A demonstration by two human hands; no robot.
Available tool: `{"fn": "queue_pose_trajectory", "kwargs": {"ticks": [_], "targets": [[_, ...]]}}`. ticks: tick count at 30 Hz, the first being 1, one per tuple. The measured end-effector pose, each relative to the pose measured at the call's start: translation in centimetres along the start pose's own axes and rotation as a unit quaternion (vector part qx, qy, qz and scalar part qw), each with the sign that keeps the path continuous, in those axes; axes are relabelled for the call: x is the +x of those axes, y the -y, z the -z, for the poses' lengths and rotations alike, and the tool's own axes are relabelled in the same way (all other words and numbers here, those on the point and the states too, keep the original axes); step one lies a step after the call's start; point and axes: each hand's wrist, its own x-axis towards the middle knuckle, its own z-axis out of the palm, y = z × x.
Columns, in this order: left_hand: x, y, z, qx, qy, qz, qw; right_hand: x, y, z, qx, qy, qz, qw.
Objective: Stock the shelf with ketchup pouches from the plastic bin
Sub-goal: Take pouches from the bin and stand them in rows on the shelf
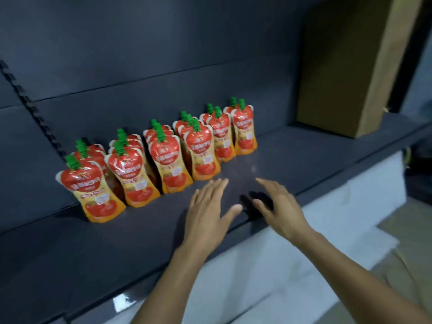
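ketchup pouches [163, 157] upright on shelf [292, 146] | likely soft, slick, tippy; grasp at green spout neck or pinch sides | left hand [207, 211] and right hand [278, 204] spread wide, empty

Front ketchup pouches [167, 157] mostly hide those behind; their print is blurred. At one o'clock, the top edge crops the cardboard box [339, 66].

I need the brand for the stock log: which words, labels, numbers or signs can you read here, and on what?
No text is legible in this view.
Ketchup pouches: white lettering on the red top and a small pale label below it, both too blurred to read.
Cardboard box: no print shows.
Shelf: no tag or number shows.
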Motion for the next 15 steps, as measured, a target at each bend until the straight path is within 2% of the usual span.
{"fn": "queue_pose_trajectory", "kwargs": {"ticks": [3,6,15], "targets": [[-3.5,-3.7,-3.2,-0.102,0.018,0.003,0.995,-7.1,-1.8,2.1,-0.024,-0.101,-0.011,0.995],[-6.2,-7.4,-6.3,-0.150,0.064,-0.002,0.987,-13.8,-4.1,4.2,-0.041,-0.143,-0.054,0.987],[-9.8,-22.7,-17.4,-0.140,0.236,-0.103,0.956,-28.3,-14.6,12.9,-0.068,-0.120,-0.280,0.950]]}}
